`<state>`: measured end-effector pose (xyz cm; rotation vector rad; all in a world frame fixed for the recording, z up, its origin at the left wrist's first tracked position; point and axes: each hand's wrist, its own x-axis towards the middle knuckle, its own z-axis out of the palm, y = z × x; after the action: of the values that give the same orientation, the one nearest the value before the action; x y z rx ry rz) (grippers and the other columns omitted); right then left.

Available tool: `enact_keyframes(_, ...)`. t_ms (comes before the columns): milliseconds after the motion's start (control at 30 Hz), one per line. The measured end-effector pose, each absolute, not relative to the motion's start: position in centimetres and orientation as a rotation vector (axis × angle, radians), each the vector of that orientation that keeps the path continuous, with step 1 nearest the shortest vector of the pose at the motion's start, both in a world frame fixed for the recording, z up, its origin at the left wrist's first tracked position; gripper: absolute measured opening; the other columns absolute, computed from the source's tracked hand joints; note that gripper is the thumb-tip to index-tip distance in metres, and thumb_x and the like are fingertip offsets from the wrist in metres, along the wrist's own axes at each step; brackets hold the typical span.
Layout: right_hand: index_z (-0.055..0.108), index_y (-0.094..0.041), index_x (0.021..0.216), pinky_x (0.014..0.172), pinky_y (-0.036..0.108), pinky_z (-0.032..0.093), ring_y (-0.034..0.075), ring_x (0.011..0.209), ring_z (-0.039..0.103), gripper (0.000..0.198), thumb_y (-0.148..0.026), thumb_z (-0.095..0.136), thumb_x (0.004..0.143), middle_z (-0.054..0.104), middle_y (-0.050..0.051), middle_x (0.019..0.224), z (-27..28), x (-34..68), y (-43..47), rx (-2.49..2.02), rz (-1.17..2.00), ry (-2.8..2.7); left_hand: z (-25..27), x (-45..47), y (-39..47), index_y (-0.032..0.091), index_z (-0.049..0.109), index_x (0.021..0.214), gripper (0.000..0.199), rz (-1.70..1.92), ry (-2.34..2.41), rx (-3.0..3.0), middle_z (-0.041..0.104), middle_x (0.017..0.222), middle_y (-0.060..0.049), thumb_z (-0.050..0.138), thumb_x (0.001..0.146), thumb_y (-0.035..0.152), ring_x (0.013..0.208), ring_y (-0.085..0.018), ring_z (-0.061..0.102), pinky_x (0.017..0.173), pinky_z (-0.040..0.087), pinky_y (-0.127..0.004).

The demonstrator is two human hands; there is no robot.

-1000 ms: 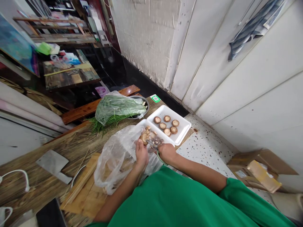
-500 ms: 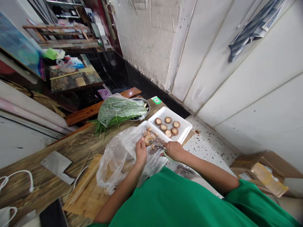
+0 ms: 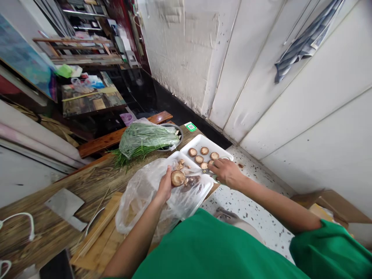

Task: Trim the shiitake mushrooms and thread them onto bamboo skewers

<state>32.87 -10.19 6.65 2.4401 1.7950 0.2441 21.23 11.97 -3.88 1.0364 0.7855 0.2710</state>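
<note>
My left hand [image 3: 165, 185] grips a brown mushroom [image 3: 178, 178], its round face turned up, above an open clear plastic bag [image 3: 136, 193]. In my right hand [image 3: 228, 173] is a pair of scissors [image 3: 205, 171] with pale green handles, its blades pointing left, apart from the mushroom. Beneath that hand, several mushrooms [image 3: 199, 159] with cut stems lie in a white tray [image 3: 216, 145]. A second white tray [image 3: 207, 188] sits nearer me, partly under the bag, with mushroom pieces [image 3: 180, 164] in and around it.
Bagged green chives [image 3: 145, 137] rest on a metal bowl [image 3: 180, 133] at the table's far side. To the left lie a cleaver [image 3: 65, 205], a wooden board [image 3: 99, 236], a white cable [image 3: 30, 223] and a dark phone [image 3: 58, 267]. A cardboard box [image 3: 334, 205] stands on the floor.
My right hand has drawn the scissors right, away from the mushroom, and now hangs over the far tray. My left hand has shifted slightly left and down, with the mushroom's face turned up.
</note>
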Motion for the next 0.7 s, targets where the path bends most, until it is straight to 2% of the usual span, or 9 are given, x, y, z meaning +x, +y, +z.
enact_keyframes(267,0.054,-0.012,0.105,0.068,0.033,0.034,0.018,0.075,0.046,0.028,-0.015,0.028,0.093,0.055,0.009,0.084,7.6,32.1,-8.7,2.208,0.382,1.995,-3.1,21.1,11.6,0.009,0.067,0.078,0.060,0.277,0.737,1.076,0.070,0.077,-0.013,0.044,0.074,0.065,0.073,-0.023,0.066,0.069,0.052,-0.033)
enact_keyframes(500,0.055,-0.011,0.103,0.069,0.034,0.036,0.019,0.076,0.048,0.026,-0.017,0.032,0.092,0.056,0.011,0.087,7.5,32.0,-8.1,2.264,0.255,1.929,-2.0,21.3,11.5,0.009,0.069,0.076,0.067,0.337,0.800,1.269,0.070,0.071,-0.013,0.043,0.069,0.070,0.075,-0.025,0.065,0.071,0.049,-0.033)
enact_keyframes(700,0.056,-0.011,0.097,0.068,0.035,0.036,0.020,0.076,0.049,0.025,-0.019,0.032,0.092,0.057,0.012,0.087,7.5,32.1,-8.3,2.230,0.221,1.922,-1.4,21.6,11.0,0.013,0.069,0.064,0.056,0.313,0.802,1.395,0.068,0.061,-0.010,0.041,0.078,0.060,0.066,-0.023,0.064,0.069,0.048,-0.031)
